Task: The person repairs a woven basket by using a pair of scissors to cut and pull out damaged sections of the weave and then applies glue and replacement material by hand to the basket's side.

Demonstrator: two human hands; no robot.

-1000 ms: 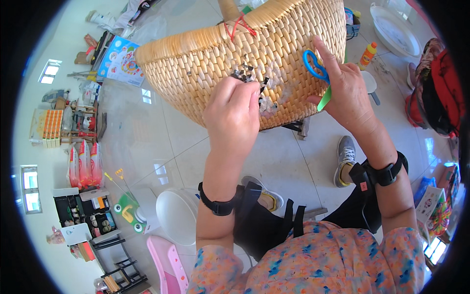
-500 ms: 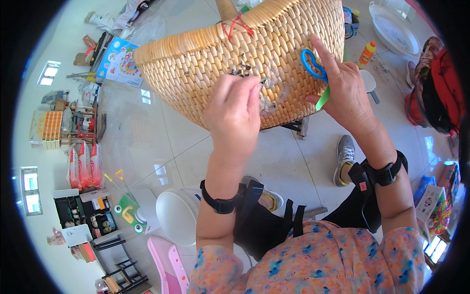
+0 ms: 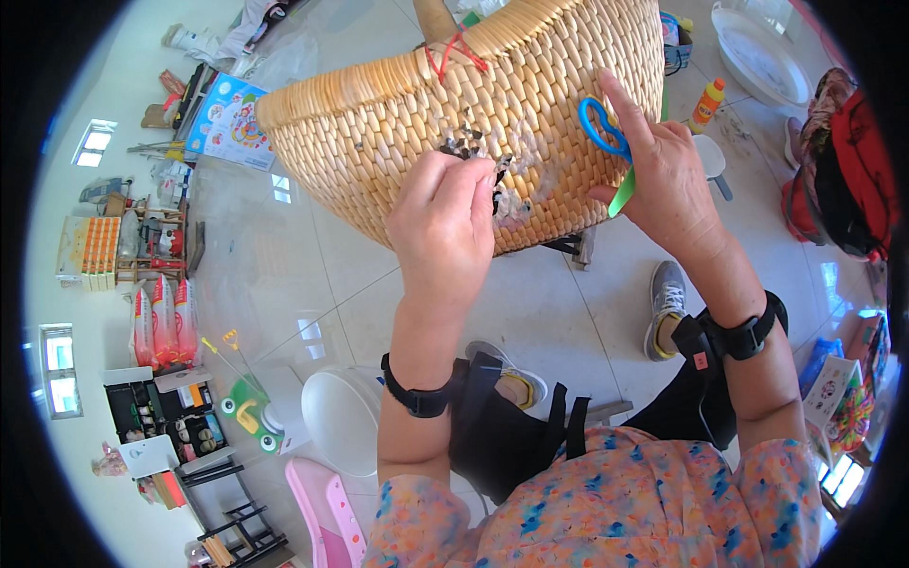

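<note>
A woven straw basket (image 3: 379, 151) with a thick coiled rim lies tilted ahead of me, its outer side facing me. On that side is a worn patch with dark and pale bits (image 3: 464, 144) and whitish smears. My left hand (image 3: 443, 213) pinches at this patch, thumb and fingertips pressed together; dark bits show beside the fingertips, but what they grip is too small to make out. My right hand (image 3: 668, 180) holds scissors (image 3: 606, 128) with a blue handle loop and a green part, while its index finger stretches along the basket wall. Red cord (image 3: 457, 55) is tied at the rim.
A yellow-orange bottle (image 3: 706, 106), a white basin (image 3: 757, 57) and a red bag (image 3: 857, 170) are at the right. On the left stand a white bucket (image 3: 343, 421), a pink plastic item (image 3: 327, 511) and red-and-white packages (image 3: 163, 322). My shoes (image 3: 668, 308) rest below the basket.
My left hand has drawn slightly down and left, uncovering more dark bits at the patch. The basket shifted a little; the right hand still holds the scissors.
</note>
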